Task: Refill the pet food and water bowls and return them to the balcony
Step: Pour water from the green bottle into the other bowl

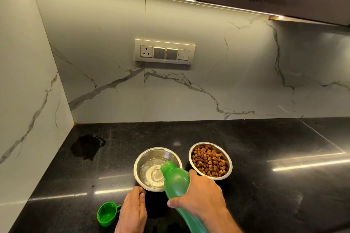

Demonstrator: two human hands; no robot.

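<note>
Head view: my right hand (201, 193) is wrapped around the green bottle (177, 181), tipped so its mouth hangs over the steel water bowl (151, 168). My left hand (133, 208) is loosely curled, fingertips at the bowl's near rim. The food bowl (210, 161) sits full just beside it on the bench (265, 157). Tipping too steeply could slosh water into the kibble.

Two bare hands — left (132, 212), right (204, 196) — and bare forearms, no sleeves, rings or watch showing.
</note>
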